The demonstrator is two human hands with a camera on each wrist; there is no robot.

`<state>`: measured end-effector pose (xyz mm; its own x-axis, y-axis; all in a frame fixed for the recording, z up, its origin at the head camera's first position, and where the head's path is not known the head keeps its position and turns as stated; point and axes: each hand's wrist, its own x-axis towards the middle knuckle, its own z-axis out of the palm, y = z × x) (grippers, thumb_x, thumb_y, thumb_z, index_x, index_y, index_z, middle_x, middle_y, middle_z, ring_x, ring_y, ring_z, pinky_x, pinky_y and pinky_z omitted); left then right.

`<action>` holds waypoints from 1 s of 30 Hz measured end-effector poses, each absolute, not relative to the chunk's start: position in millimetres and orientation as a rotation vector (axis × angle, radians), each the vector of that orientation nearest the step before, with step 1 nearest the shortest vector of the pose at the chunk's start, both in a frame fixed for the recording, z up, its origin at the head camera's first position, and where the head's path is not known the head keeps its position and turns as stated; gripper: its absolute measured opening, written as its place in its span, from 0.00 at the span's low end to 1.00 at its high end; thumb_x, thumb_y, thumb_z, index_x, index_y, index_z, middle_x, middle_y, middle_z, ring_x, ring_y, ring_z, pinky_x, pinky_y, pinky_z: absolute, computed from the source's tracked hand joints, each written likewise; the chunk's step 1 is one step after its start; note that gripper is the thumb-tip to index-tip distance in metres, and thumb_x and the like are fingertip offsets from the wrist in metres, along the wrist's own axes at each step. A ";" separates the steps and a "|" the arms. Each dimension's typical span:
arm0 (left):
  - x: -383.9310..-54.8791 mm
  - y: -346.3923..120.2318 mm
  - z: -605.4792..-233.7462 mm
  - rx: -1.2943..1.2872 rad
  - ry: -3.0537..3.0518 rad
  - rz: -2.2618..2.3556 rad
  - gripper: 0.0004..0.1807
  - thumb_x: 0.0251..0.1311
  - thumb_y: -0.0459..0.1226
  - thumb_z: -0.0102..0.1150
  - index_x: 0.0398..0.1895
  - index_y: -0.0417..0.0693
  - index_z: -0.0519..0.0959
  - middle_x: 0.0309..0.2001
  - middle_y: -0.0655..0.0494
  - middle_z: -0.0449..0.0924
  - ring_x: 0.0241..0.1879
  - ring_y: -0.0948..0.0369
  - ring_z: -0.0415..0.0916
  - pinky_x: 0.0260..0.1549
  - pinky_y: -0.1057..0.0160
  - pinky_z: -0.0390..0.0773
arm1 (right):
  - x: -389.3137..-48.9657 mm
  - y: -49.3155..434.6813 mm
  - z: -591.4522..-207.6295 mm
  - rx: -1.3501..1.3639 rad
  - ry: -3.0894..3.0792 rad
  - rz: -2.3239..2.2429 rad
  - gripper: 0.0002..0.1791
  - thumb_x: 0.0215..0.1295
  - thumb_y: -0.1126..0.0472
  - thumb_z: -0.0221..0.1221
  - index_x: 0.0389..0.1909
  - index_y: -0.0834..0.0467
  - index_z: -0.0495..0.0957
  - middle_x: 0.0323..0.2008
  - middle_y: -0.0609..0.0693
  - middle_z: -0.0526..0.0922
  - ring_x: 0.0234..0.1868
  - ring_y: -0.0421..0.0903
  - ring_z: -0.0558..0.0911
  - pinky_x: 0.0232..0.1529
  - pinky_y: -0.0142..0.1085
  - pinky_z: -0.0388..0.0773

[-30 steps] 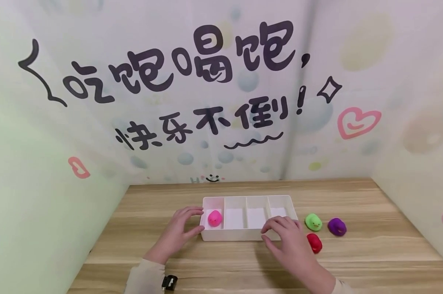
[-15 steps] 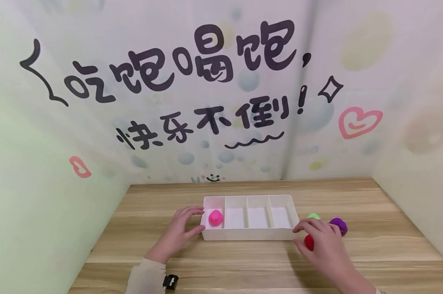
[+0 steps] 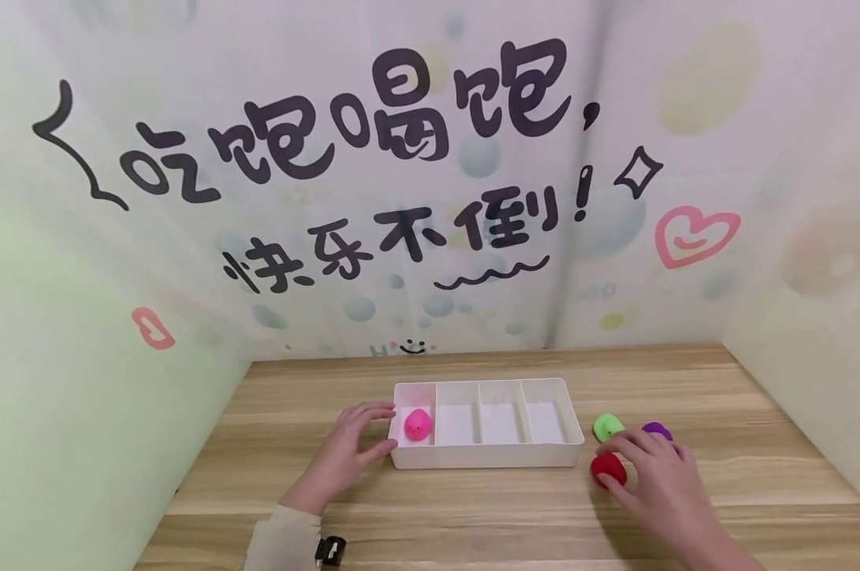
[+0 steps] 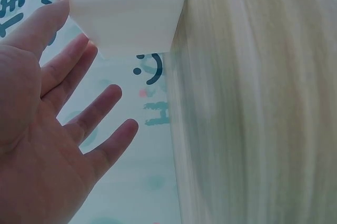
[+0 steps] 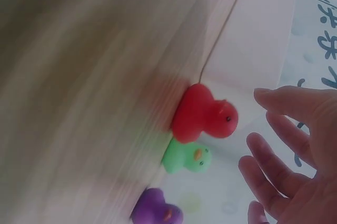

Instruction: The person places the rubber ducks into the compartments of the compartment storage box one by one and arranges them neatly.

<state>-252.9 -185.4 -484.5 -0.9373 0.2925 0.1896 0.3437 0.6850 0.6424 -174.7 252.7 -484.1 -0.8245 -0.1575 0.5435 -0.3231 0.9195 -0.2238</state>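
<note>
A white tray with several compartments sits on the table. Its leftmost compartment holds a pink rubber duck. At the tray's left end, my left hand touches the wall with thumb and fingertips, the other fingers spread; the left wrist view shows this against the tray end. My right hand is over a red rubber duck, right of the tray. In the right wrist view, a gap separates its fingers from the red duck. Behind are a green duck and a partly hidden purple duck.
The wooden table meets a printed back wall just beyond the tray, with pale walls on both sides. A black strap is on the left wrist.
My right hand has moved right, from over the tray's right end to the red duck. My left hand stays at the tray's left end. The ducks have not visibly moved.
</note>
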 end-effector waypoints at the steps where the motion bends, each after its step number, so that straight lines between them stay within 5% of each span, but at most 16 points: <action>1: -252.8 -185.6 -484.4 -0.532 -2.817 -1.099 0.24 0.64 0.41 0.71 0.62 0.51 0.80 0.68 0.61 0.76 0.72 0.49 0.67 0.73 0.42 0.67 | -174.5 254.3 -484.1 0.339 -2.555 0.412 0.24 0.37 0.59 0.83 0.37 0.45 0.84 0.41 0.45 0.86 0.47 0.55 0.84 0.43 0.57 0.72; 13: -251.8 -185.4 -482.5 -0.537 -2.809 -1.108 0.24 0.63 0.41 0.71 0.62 0.51 0.80 0.68 0.62 0.76 0.71 0.49 0.67 0.73 0.42 0.68 | -173.4 266.3 -486.2 0.273 -2.722 0.405 0.25 0.41 0.52 0.83 0.43 0.48 0.86 0.49 0.55 0.88 0.54 0.61 0.83 0.49 0.66 0.72; 30: -252.7 -185.9 -486.1 -0.551 -2.796 -1.110 0.23 0.64 0.39 0.71 0.62 0.51 0.80 0.68 0.59 0.76 0.71 0.49 0.67 0.73 0.42 0.67 | -177.4 267.3 -491.4 0.289 -2.728 0.425 0.19 0.44 0.52 0.82 0.36 0.46 0.85 0.43 0.50 0.90 0.50 0.56 0.85 0.51 0.64 0.71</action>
<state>-252.7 -185.9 -486.1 -0.9319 0.2985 0.2063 0.3587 0.6722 0.6476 -177.4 267.3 -491.4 -0.9128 -0.1430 0.3824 -0.2525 0.9338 -0.2535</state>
